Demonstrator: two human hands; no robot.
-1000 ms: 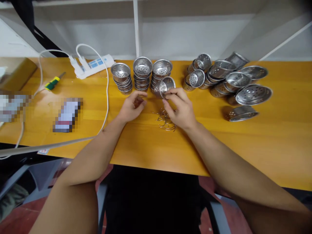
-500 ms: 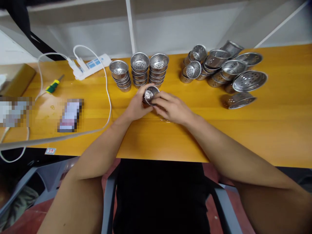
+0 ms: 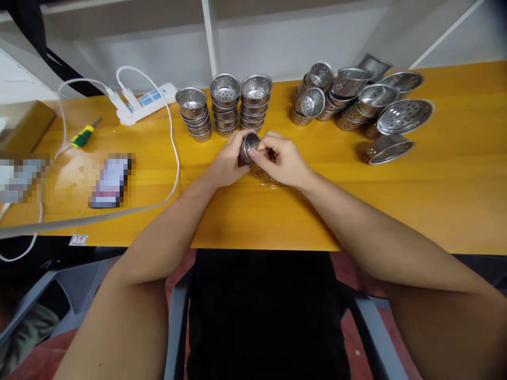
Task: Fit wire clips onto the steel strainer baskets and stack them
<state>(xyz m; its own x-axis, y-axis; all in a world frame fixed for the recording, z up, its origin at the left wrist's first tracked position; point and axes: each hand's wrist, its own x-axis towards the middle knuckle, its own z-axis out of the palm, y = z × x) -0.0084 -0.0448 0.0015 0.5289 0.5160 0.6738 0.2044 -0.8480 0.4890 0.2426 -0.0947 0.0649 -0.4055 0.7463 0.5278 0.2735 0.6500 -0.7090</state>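
A small perforated steel cup [image 3: 249, 145] is held tilted between both hands above the yellow table [image 3: 435, 200]. My left hand [image 3: 227, 161] wraps its left side, fingers closed round it. My right hand [image 3: 283, 161] pinches at the cup's rim with thumb and fingers pressed together. Under my right hand lies a small heap of thin wire handles [image 3: 271, 182], mostly hidden. Just behind the hands stand three stacks of the same cups [image 3: 225, 105].
A loose pile of cups and wider strainer bowls [image 3: 364, 100] fills the back right. At the back left lie a white power strip [image 3: 146, 100] with its cable [image 3: 174, 153], a green-yellow screwdriver [image 3: 85, 134] and a cardboard box [image 3: 21, 124]. Two blurred flat items lie at left.
The right hand brought the cup from the stacks toward the middle; the left hand closed onto it. Both hands now hold it together over the wire handles.
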